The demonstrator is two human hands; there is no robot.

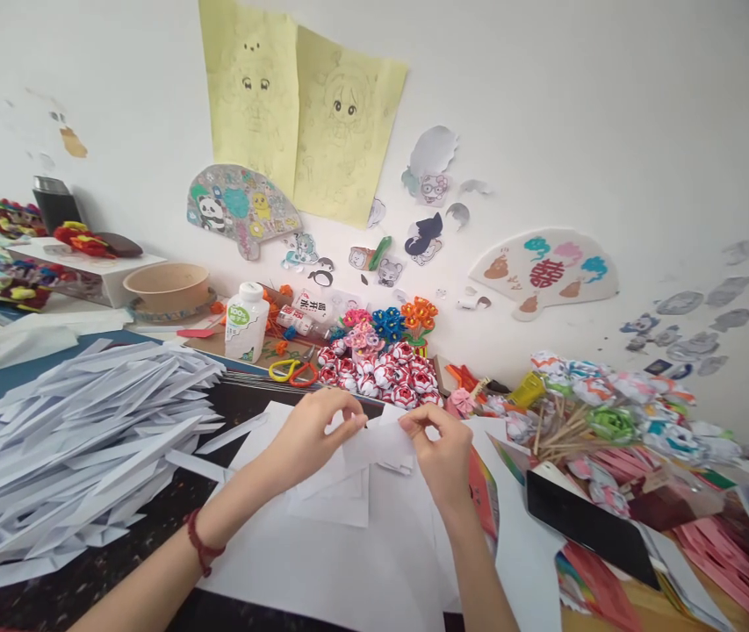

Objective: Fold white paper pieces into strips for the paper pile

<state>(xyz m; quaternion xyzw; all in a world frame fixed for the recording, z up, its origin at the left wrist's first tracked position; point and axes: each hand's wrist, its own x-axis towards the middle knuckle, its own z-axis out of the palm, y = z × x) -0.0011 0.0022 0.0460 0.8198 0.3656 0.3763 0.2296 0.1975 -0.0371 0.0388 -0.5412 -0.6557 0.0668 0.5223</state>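
A small white slip of paper (374,443) is stretched between my two hands, above the middle of the work surface. My left hand (318,430), below which a dark red bracelet circles the wrist, pinches the slip's left end between thumb and fingers. At the other end my right hand (438,443) grips it in the same way. Beneath them, more small white paper pieces (341,502) lie stacked on large white sheets (321,570). The lower edge of the slip blends into the papers behind it.
Folded white paper strips (77,439) form a big heap at left. Behind my hands stand a white bottle (246,322), scissors (293,371) and red-and-white paper flowers (387,373). A black phone (588,524) and wrapped flowers on sticks (611,421) lie at right.
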